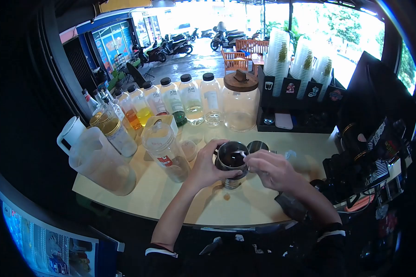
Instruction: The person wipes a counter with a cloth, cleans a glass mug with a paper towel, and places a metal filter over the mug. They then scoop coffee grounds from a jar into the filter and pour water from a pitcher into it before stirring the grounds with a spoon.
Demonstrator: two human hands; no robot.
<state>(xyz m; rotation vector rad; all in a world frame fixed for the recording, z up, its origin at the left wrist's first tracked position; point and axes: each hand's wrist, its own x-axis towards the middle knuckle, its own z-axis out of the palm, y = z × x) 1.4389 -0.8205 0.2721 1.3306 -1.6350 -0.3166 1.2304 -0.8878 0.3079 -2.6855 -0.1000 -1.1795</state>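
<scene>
Dark cup standing over desk, in front of wooden-lidded jar; left hand wrapping round cup's side; right hand pinching slim pale utensil at rim.

Pale counter | clear pitcher | labelled jar | wood-lidded jar | black cup rack

This looks like a café or drinks shop: stacked clear cups in a rack, capped bottles and a jar line the counter, with wooden seats and parked motorbikes beyond the open front.
</scene>
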